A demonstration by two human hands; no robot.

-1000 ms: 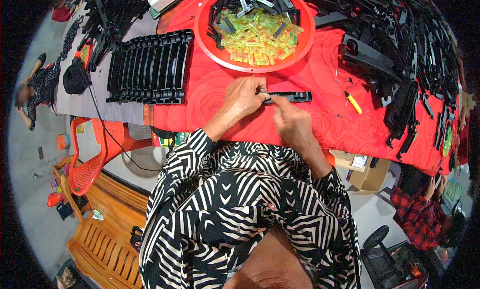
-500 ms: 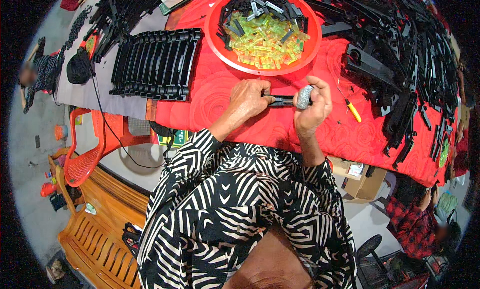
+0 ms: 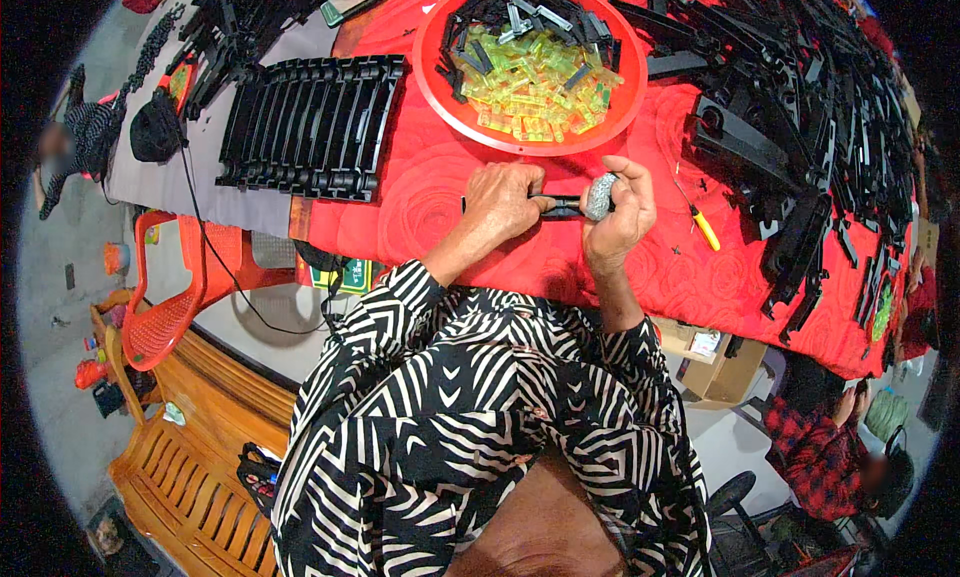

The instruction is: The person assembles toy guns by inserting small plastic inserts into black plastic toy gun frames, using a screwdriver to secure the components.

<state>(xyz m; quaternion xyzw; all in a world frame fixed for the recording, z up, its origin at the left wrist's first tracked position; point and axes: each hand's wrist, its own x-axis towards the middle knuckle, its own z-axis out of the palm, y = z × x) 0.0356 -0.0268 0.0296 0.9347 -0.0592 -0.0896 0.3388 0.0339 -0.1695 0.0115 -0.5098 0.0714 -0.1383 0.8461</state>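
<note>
My left hand [image 3: 503,201] is closed around a narrow black plastic part [image 3: 567,206], pressing it on the red cloth. One end of the part shows just left of that hand. At the part's right end, my right hand [image 3: 620,215] grips a speckled grey, rounded lump [image 3: 601,196] like a stone, its thumb and fingers wrapped round it. The lump appears to touch the part. Just beyond my hands stands a red basin [image 3: 432,89] holding clear yellow-green plastic pieces [image 3: 535,82] and small black clips [image 3: 480,57]. To the right lies a yellow-handled screwdriver [image 3: 706,229].
A row of black plastic frames [image 3: 310,127] lies at left on the table. Long black parts [image 3: 770,127] are heaped at right on the red cloth [image 3: 640,267]. A red plastic chair [image 3: 165,317] and wooden bench [image 3: 200,487] stand left. A person in checked sleeves [image 3: 815,447] sits at right.
My right hand and the grey lump have shifted slightly left, closer to my left hand. The black part's end now shows left of my left hand.
</note>
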